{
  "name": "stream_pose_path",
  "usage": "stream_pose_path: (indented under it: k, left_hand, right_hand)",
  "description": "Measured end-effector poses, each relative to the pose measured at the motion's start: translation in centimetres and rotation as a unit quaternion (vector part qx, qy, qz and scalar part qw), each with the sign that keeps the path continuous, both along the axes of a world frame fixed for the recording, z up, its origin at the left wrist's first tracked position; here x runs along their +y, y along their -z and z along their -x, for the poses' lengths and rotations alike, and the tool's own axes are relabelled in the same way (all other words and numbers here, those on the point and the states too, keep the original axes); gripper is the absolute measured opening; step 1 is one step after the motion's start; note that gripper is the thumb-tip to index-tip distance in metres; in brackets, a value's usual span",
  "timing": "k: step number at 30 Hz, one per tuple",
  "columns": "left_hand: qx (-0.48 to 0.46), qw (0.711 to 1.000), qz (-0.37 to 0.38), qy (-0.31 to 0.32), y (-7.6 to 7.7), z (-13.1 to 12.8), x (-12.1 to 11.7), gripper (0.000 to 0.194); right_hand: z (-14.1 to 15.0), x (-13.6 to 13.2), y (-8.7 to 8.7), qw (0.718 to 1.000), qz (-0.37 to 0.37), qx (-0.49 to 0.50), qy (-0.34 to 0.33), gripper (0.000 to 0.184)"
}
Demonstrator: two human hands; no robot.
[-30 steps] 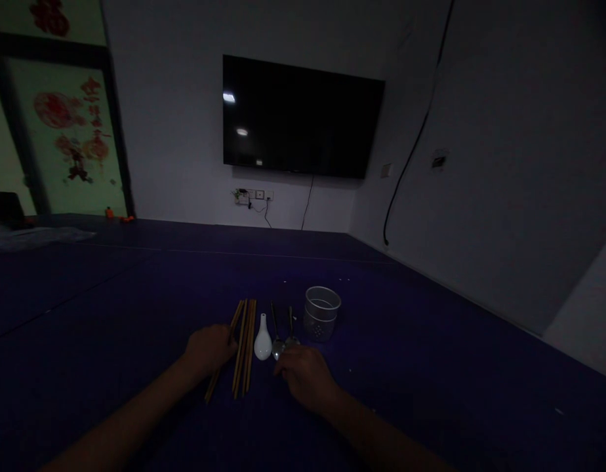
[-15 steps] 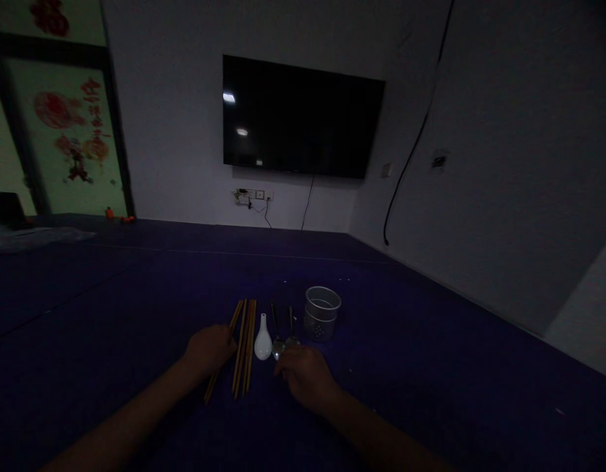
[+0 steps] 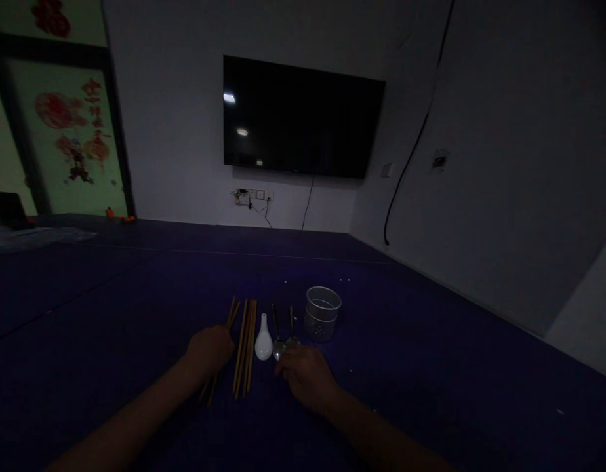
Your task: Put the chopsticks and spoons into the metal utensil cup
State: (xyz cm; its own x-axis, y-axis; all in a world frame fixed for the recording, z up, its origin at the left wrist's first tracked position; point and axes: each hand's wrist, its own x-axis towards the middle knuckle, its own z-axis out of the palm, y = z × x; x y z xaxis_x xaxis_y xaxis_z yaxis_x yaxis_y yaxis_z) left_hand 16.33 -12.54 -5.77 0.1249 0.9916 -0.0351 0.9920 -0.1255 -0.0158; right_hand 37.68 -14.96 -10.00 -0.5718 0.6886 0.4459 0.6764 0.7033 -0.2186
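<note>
My left hand (image 3: pixel 209 351) is closed around a pair of wooden chopsticks (image 3: pixel 233 313), whose ends stick out above and below the fist. Just to its right, several more chopsticks (image 3: pixel 244 347) lie side by side. Beside them is a white ceramic spoon (image 3: pixel 263 344), bowl towards me. Two metal spoons follow, the left one (image 3: pixel 278 349) and the right one (image 3: pixel 292 341), handles pointing away. My right hand (image 3: pixel 307 377) has its fingers curled at the spoon bowls, partly covering the right one; whether it grips anything is hidden. A grey perforated metal holder (image 3: pixel 321 314) stands upright behind it.
All this rests on a wide dark blue surface (image 3: pixel 185 282) with small white specks. A black television (image 3: pixel 303 118) hangs on the far wall above sockets and cables. A black cable (image 3: pixel 406 160) runs down the right wall. Clear plastic sheeting (image 3: pixel 42 237) lies at far left.
The left hand has shifted slightly left with its chopsticks, whose far ends now stand apart as two. My right hand stays at the metal spoons.
</note>
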Motion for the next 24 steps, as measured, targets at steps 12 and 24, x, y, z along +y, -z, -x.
stream_pose_path:
  k: [12, 24]
  left_hand:
    - [0.014, 1.0, 0.005, -0.001, -0.4, 0.1, -0.2, 0.036]
    - [-0.021, 1.0, -0.018, -0.014, -0.3, 1.1, -0.1, 0.033]
  right_hand:
    - [0.0, -0.1, -0.3, 1.0, 0.01, -0.029, 0.002, 0.037]
    - [0.0, -0.1, 0.1, 1.0, -0.008, -0.017, -0.005, 0.034]
